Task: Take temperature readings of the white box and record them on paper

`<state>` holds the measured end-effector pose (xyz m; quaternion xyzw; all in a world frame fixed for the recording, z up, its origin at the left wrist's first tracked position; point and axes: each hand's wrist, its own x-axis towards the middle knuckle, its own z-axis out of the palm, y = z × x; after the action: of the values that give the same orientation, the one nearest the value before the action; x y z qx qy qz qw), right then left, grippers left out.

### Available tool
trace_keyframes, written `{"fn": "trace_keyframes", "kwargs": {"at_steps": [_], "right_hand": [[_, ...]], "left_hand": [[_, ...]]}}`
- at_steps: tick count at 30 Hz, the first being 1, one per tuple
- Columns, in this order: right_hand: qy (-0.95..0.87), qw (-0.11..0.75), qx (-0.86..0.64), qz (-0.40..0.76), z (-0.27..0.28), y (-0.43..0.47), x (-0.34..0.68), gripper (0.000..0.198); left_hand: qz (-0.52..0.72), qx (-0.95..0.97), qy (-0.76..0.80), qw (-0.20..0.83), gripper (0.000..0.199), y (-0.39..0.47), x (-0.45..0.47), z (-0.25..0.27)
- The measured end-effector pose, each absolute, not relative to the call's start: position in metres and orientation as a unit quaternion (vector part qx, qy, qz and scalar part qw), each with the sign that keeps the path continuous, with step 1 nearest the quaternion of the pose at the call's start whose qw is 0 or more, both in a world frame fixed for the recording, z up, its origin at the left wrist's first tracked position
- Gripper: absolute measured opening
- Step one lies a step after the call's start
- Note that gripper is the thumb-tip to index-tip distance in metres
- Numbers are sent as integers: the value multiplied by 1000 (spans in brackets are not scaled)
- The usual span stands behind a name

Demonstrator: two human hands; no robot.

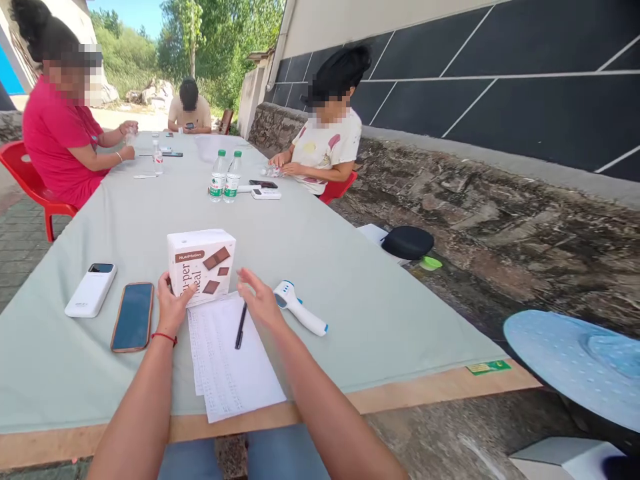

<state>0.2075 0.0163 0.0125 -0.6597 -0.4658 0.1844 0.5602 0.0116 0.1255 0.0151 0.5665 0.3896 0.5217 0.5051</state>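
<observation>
A white and brown food box (pixel 203 263) stands upright in front of me, tilted slightly, with chocolate pieces printed on its front. My left hand (pixel 174 300) grips its lower left side, the thumb across the front. To the right of the box, my right hand (pixel 259 298) is apart from it, fingers spread and holding nothing. Beneath both lie sheets of paper (pixel 220 373) with handwriting, and a black pen (pixel 241 327) rests on them. A white and blue infrared thermometer (pixel 303 310) lies just right of my right hand.
A phone (pixel 133 317) and a white power bank (pixel 91 290) lie on the left of the cloth-covered table (pixel 375 333). Two water bottles (pixel 225 177) stand further back. People sit at both sides and the far end. A blue hat (pixel 575 360) is at the right.
</observation>
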Motion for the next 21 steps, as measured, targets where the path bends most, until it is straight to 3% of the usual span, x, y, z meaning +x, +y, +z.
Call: {"fn": "trace_keyframes", "kwargs": {"at_steps": [3,5,8,11,14,16,18,21], "right_hand": [[-413,406,-814,53,3,-25,250,61],[-384,279,-879,45,-4,-47,276,53],[-393,240,-882,102,-5,-64,290,31],[-353,376,-846,134,14,-68,270,29],[-276,618,-725,126,49,-74,222,41],[-263,735,-604,162,74,-82,183,43],[-289,772,-516,235,92,-85,147,48],[-298,758,-483,323,101,-79,112,39]], "left_hand": [[551,518,389,527,72,119,12,22],[572,460,379,564,71,113,13,32],[571,388,322,648,65,98,13,51],[534,369,269,711,63,82,13,66],[501,370,283,729,64,68,15,70],[485,381,302,727,64,61,18,68],[471,397,315,722,63,57,21,66],[447,420,316,724,63,54,25,64]]}}
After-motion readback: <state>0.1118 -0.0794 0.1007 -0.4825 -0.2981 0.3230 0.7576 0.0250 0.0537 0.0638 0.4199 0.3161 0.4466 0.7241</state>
